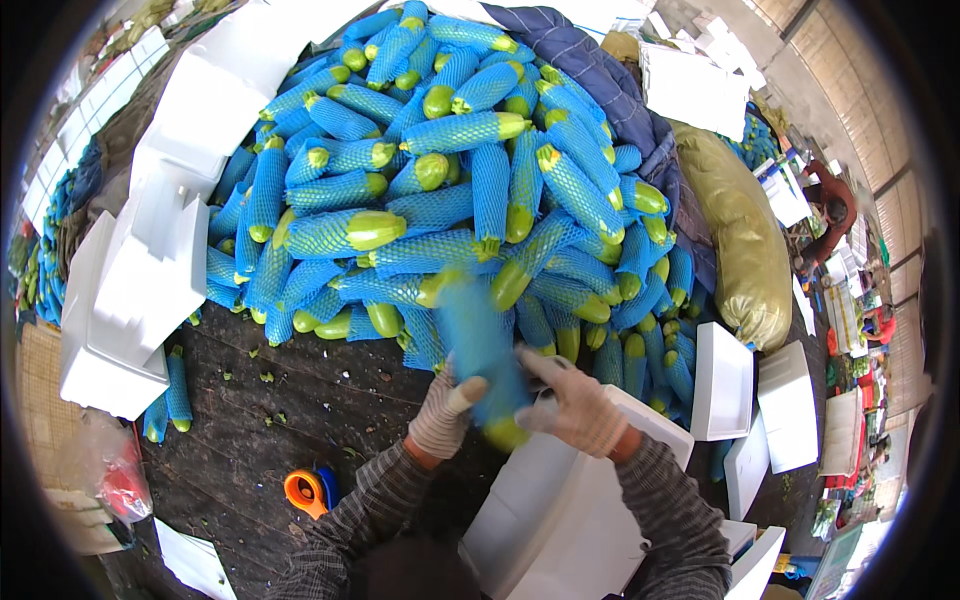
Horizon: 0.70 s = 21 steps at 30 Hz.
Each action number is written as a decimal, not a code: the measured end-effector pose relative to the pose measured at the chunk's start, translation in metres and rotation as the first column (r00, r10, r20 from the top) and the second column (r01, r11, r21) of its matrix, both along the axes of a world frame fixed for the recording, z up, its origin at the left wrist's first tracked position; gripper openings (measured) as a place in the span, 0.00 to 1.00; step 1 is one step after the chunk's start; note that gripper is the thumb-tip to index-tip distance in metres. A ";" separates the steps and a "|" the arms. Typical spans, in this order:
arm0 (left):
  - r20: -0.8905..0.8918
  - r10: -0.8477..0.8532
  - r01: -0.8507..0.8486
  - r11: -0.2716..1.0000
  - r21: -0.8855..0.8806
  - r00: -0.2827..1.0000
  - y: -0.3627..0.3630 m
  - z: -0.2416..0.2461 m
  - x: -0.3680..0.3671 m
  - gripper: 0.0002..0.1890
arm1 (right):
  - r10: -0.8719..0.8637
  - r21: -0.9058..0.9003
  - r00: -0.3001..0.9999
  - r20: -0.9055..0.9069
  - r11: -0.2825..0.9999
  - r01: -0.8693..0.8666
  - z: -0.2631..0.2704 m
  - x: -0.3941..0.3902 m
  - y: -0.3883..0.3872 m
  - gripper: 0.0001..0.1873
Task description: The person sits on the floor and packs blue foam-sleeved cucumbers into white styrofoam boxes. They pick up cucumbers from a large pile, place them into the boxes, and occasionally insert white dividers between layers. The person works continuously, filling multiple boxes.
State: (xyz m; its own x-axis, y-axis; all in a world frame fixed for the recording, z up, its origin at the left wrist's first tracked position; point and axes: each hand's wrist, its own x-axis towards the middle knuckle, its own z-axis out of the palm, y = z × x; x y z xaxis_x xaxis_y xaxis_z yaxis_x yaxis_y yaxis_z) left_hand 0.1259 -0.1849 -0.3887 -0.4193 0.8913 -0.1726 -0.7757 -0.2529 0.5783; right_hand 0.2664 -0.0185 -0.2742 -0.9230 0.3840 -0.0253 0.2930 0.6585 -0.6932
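Note:
A zucchini in blue foam netting (480, 345), blurred by motion, is tilted in front of me with its green end toward the bottom. My left hand (442, 412), in a pale knit glove, grips it from the left, thumb across the netting. On the other side, my gloved right hand (581, 412) has its fingers spread close to the lower end; blur hides whether they touch it. Beyond both hands rises a large pile of netted zucchini (435, 199). A white foam box (559, 517) lies beneath my right forearm.
Stacked white foam boxes (150, 277) flank the pile's left; foam lids (724, 382) lean at right. An orange tape roll or dispenser (304, 491) sits on the dark ground sheet (247, 420). A stuffed yellowish sack (739, 240) and quilt (607, 82) edge the pile. Another person (832, 210) is far right.

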 end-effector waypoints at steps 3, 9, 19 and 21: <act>0.080 -0.208 0.215 0.972 -0.090 0.975 -0.019 -0.003 0.024 0.42 | -0.242 0.222 0.970 -0.011 0.945 0.238 0.020 -0.009 0.048 0.46; 0.189 -0.297 0.342 0.895 -0.286 0.936 -0.033 -0.023 0.042 0.43 | -0.558 0.750 0.806 -0.196 0.444 0.490 -0.050 -0.155 0.231 0.50; 0.201 -0.246 0.287 0.934 -0.210 0.948 -0.046 -0.015 0.038 0.46 | -0.493 -0.227 0.684 -0.537 0.866 0.446 0.072 0.075 0.084 0.29; 0.163 -0.223 0.245 0.960 -0.135 0.961 -0.050 -0.017 0.044 0.46 | -0.663 -0.521 0.687 -0.298 0.716 0.465 0.077 0.154 0.015 0.29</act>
